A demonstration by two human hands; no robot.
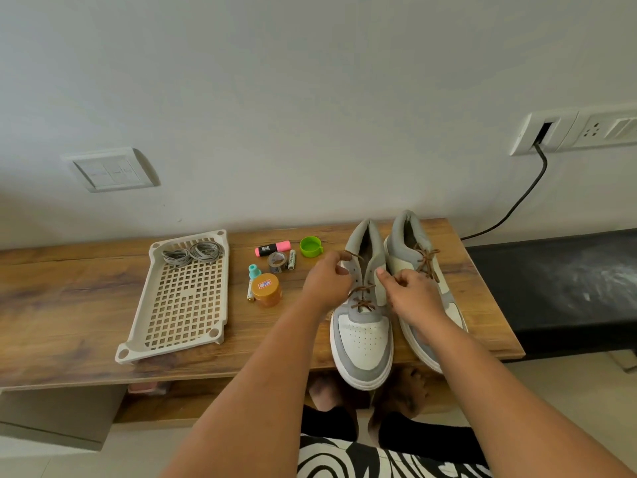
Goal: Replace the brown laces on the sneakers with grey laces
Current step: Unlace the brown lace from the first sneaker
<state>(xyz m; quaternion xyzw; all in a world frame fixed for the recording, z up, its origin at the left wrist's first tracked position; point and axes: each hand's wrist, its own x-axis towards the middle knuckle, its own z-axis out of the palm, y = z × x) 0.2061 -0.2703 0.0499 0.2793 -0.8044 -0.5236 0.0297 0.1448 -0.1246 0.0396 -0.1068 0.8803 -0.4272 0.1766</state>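
On the wooden desk (86, 298) the landmark is the cream perforated tray (182, 305), lying flat toward the desk's left part. Inside it, at its far end, sit two coiled bundles of grey laces (193, 253), touching each other; the rest of the tray holds nothing more that shows.

Just right of the tray lies a cluster of small things: a pink highlighter (272, 249), a roll of tape (276, 262), a green cap (310, 246), a battery (292, 259) and an orange-lidded jar (266, 289).

Farther right of the tray stand the two grey-and-white sneakers, toes toward the person. The left sneaker (362, 332) carries brown laces (362, 298) only in its lower eyelets. The left hand (327, 284) has its grip pinched on one loose lace end near the collar; the right hand (413, 291) pinches the other end beside the tongue. The right sneaker (427, 270) has its brown lace tied.
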